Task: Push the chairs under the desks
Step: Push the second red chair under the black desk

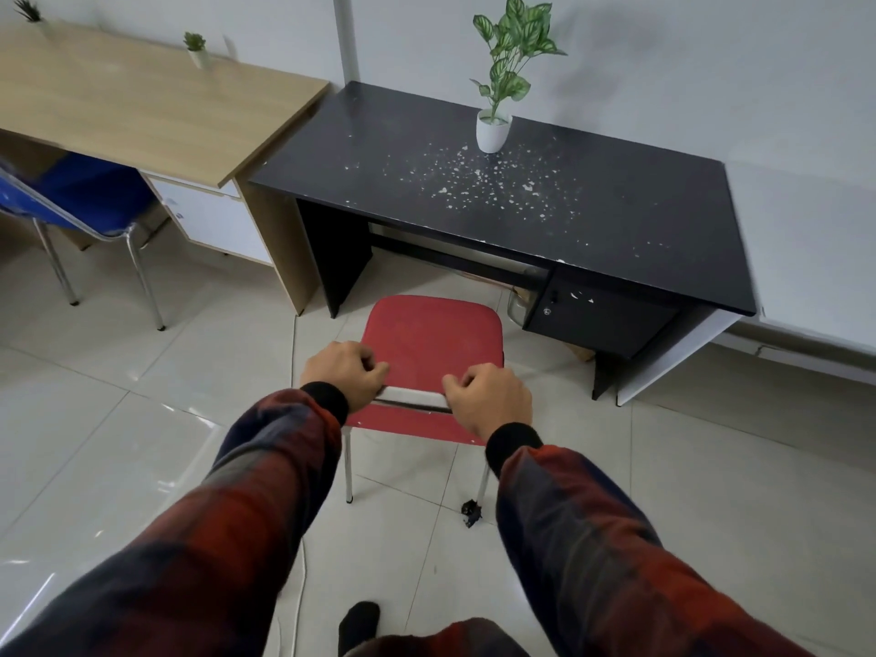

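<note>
Both hands are on the red chair (433, 341) now, gripping the top edge of its backrest. The left hand (343, 374) has its fingers curled over the left end, the right hand (488, 395) has its fingers wrapped over the right end, and a pale strip of the backrest shows between them. Plaid sleeves run back toward the near edge of the view. The red chair stands on the tiled floor (142, 419), just in front of the black bench (616, 215), its seat facing the opening but not under the top. A leafy plant in a white pot (493, 130) sits at the far side of that bench, amid white flecks. Over to the left, a blue chair (85, 196) is tucked partly beneath the wooden bench (142, 101), which carries two small potted plants (195, 48).
</note>
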`<action>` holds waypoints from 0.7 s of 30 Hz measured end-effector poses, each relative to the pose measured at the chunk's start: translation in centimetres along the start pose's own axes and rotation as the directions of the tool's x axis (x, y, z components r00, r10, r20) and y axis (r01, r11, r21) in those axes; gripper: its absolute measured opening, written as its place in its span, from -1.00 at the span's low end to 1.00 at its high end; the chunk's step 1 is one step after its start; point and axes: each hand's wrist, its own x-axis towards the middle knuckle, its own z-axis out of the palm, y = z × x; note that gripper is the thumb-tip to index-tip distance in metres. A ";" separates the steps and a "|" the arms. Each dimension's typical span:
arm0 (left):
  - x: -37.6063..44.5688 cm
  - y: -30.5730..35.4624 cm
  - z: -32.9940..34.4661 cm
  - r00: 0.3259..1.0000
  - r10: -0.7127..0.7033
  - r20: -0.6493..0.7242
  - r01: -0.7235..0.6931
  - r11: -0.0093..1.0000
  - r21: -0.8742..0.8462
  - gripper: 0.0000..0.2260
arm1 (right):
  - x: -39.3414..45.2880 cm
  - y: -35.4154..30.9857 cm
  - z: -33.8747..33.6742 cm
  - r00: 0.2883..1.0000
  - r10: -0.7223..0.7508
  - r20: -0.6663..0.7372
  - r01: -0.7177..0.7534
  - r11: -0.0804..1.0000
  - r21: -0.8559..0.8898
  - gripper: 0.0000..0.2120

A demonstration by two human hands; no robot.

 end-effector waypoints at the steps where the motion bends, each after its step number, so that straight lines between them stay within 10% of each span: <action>1: 0.2 -1.0 -0.2 1.000 0.009 0.010 -0.009 1.000 0.002 -0.71 | -0.4 -0.8 0.6 1.000 0.013 0.008 -0.013 1.000 0.003 -0.58; 21: 4.5 -4.3 -2.2 0.993 0.118 0.011 -0.118 0.993 -0.006 -0.67 | 2.1 -5.2 2.7 0.996 0.085 0.013 -0.084 0.995 -0.055 -0.54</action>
